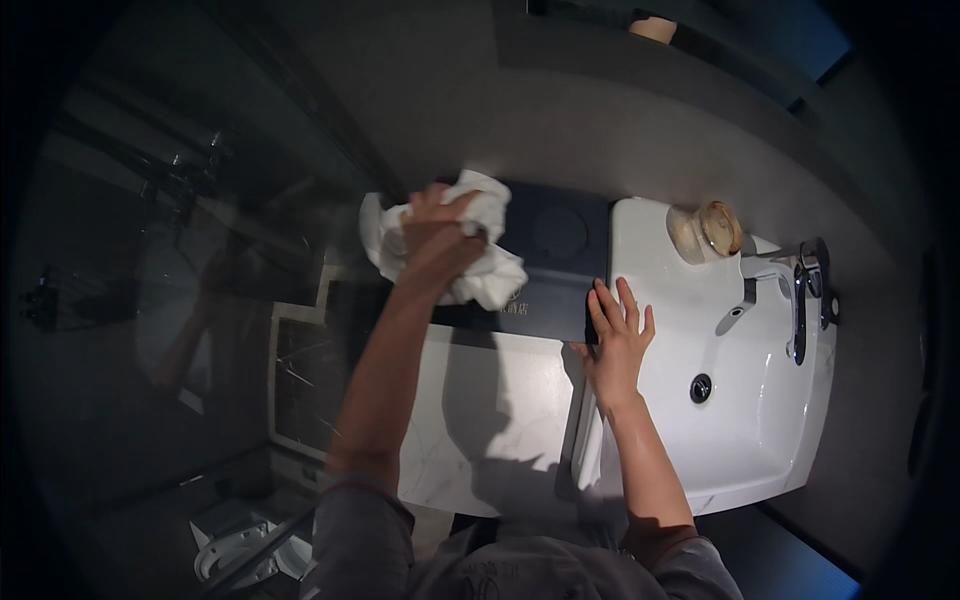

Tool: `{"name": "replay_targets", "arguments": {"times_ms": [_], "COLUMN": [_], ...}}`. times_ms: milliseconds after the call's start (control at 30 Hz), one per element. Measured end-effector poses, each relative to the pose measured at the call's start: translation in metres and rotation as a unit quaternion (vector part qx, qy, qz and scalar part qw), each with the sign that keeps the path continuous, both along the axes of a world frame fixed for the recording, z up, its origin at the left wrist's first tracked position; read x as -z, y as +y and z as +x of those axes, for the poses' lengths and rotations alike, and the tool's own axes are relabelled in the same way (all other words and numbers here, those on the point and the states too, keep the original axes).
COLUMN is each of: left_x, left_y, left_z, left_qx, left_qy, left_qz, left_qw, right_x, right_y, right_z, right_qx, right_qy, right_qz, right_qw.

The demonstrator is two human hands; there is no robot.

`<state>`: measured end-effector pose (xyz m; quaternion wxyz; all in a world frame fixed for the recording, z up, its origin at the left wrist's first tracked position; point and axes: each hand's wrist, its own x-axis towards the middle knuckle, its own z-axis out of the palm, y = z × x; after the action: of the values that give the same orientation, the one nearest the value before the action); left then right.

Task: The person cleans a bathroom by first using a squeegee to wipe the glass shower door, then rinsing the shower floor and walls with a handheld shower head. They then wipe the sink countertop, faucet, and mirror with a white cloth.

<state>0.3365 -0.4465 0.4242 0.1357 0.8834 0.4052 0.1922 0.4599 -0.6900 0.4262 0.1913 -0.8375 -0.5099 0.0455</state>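
Note:
My left hand (442, 232) is closed on a bunched white cloth (491, 281), which lies over the left part of a dark tray or box (559, 300). The dark piece bears writing and has a round mark on its top. My right hand (619, 352) rests at its right front corner, fingers spread, between it and the white washbasin (735, 442). Whether the right fingertips press on the dark edge is hard to tell. The left fingers are partly hidden in the cloth's folds.
A glass jar with a tan rim (720, 229) stands on the basin's back ledge, near a chrome faucet (802, 300). The marble-patterned countertop (525, 382) runs left of the basin. A glass panel (225, 300) is at the left; a toilet (247, 555) shows at lower left.

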Motion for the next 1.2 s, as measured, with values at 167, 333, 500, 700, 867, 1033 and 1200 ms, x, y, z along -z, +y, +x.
{"name": "replay_targets", "arguments": {"times_ms": [167,333,500,700,867,1033,1200], "left_x": [0.001,0.05,0.058,0.051,0.057,0.036,0.031], "left_y": [-0.063,-0.166,-0.143,-0.215,-0.268,-0.303,-0.311], "left_z": [0.006,-0.055,-0.141,-0.094,-0.098,-0.206,-0.222], "left_qx": [0.02,0.306,0.134,0.067,0.212,0.162,0.128], "left_qy": [0.052,-0.096,-0.006,0.055,-0.017,0.013,0.002], "left_qz": [0.035,-0.093,-0.039,-0.139,-0.23,-0.216,-0.107], "left_qw": [0.998,0.943,0.99,0.987,0.95,0.963,0.986], "right_x": [0.007,0.014,0.01,0.018,-0.009,0.041,0.058], "right_y": [0.001,-0.001,-0.005,-0.001,-0.004,0.007,0.024], "right_z": [-0.002,0.0,-0.003,-0.004,-0.049,-0.094,-0.11], "right_qx": [-0.002,-0.005,0.011,-0.003,-0.079,-0.093,-0.043], "right_qy": [-0.022,-0.113,-0.08,-0.122,-0.116,-0.013,-0.012], "right_qz": [0.007,-0.015,-0.02,-0.033,0.076,-0.089,-0.107], "right_qw": [1.0,0.993,0.996,0.992,0.987,0.992,0.993]}}
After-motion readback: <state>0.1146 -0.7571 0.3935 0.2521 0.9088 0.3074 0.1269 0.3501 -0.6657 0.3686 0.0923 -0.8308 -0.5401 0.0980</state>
